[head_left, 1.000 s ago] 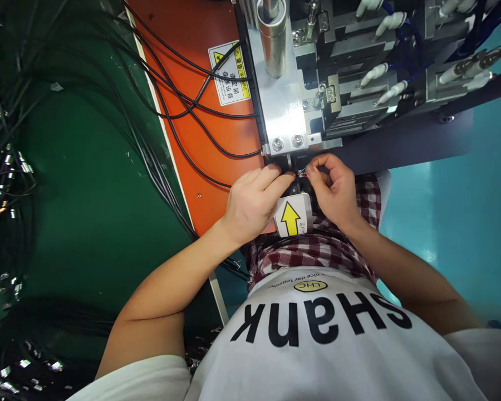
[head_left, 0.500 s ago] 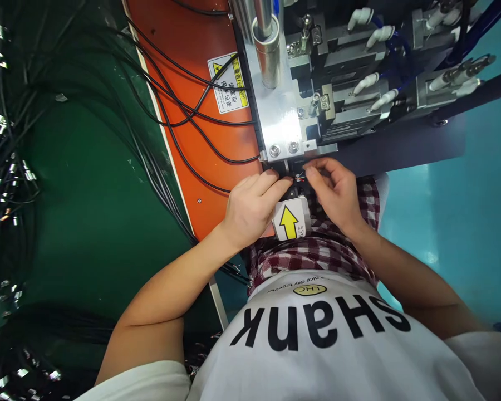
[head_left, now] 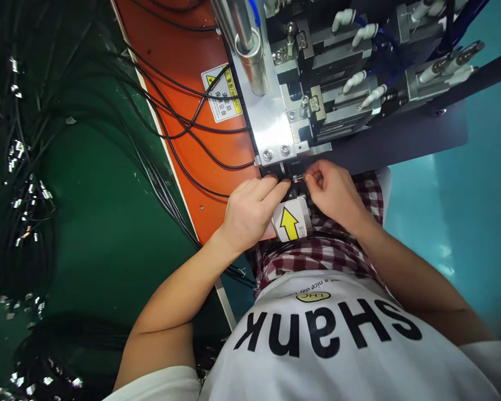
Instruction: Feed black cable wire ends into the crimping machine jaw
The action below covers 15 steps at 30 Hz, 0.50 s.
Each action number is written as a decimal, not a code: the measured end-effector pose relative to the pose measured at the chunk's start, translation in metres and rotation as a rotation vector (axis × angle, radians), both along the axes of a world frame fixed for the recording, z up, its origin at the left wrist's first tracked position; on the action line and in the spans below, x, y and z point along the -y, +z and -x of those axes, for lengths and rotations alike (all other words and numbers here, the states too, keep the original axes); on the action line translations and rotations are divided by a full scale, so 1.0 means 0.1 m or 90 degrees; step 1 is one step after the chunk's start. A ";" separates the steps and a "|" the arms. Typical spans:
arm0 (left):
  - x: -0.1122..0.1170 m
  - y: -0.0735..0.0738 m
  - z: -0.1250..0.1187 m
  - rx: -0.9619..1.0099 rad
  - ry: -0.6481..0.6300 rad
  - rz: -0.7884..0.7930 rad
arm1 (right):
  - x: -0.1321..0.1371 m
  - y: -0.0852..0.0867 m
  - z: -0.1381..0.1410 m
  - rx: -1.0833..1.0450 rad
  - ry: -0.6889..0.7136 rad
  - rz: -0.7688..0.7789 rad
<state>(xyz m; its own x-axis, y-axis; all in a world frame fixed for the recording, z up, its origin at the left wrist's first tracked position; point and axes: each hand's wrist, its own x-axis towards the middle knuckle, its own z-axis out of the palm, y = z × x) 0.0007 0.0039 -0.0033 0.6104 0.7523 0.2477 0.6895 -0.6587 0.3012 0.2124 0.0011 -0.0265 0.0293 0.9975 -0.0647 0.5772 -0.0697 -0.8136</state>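
Note:
My left hand (head_left: pixel 253 210) is closed at the machine's front edge, its fingertips on the end of a black cable (head_left: pixel 206 190) that runs in from the left. Thin stripped wires (head_left: pixel 297 179) in several colours, red among them, stick out past those fingertips. On the other side my right hand (head_left: pixel 334 189) pinches at the wires' tips with thumb and forefinger. Both hands are just below the metal block (head_left: pixel 273 131) of the machine. A cover with a yellow arrow (head_left: pixel 290 223) lies below the fingers. The exact grip on each wire is too small to make out.
Other black cables (head_left: pixel 183 125) cross the orange machine top (head_left: pixel 179 72) past a warning label (head_left: pixel 222 93). Pneumatic cylinders with white fittings (head_left: pixel 365 34) stand at upper right. Bundles of cables with shiny ends (head_left: pixel 20 195) lie on the green mat (head_left: pixel 92 223) at left.
My right hand's fingers have closed in from slightly apart to a pinch at the wire tips. My left hand keeps its place on the cable. The view has shifted slightly.

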 end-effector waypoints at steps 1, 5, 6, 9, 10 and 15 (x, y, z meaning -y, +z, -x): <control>0.00 0.01 0.00 0.000 -0.005 0.000 | 0.02 -0.01 -0.03 -0.028 -0.008 0.019; -0.01 0.02 -0.01 -0.001 -0.013 -0.023 | 0.11 0.09 -0.04 -0.122 -0.012 0.019; -0.01 0.02 -0.01 0.002 -0.013 -0.031 | 0.12 0.12 0.00 -0.128 0.000 0.002; -0.02 0.02 0.00 0.014 -0.010 -0.022 | 0.12 0.18 0.09 -0.109 0.011 -0.053; -0.03 0.01 0.00 0.016 -0.008 -0.009 | 0.11 0.17 0.10 -0.104 0.010 -0.057; -0.02 0.03 0.00 0.038 0.006 0.048 | 0.03 0.07 0.07 -0.289 0.003 0.150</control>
<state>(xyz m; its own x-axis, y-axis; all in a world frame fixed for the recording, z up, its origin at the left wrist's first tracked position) 0.0004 0.0061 -0.0002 0.5888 0.7763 0.2252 0.6754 -0.6256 0.3906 0.2052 -0.0018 -0.0194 -0.0591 0.9543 -0.2930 0.1696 -0.2796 -0.9450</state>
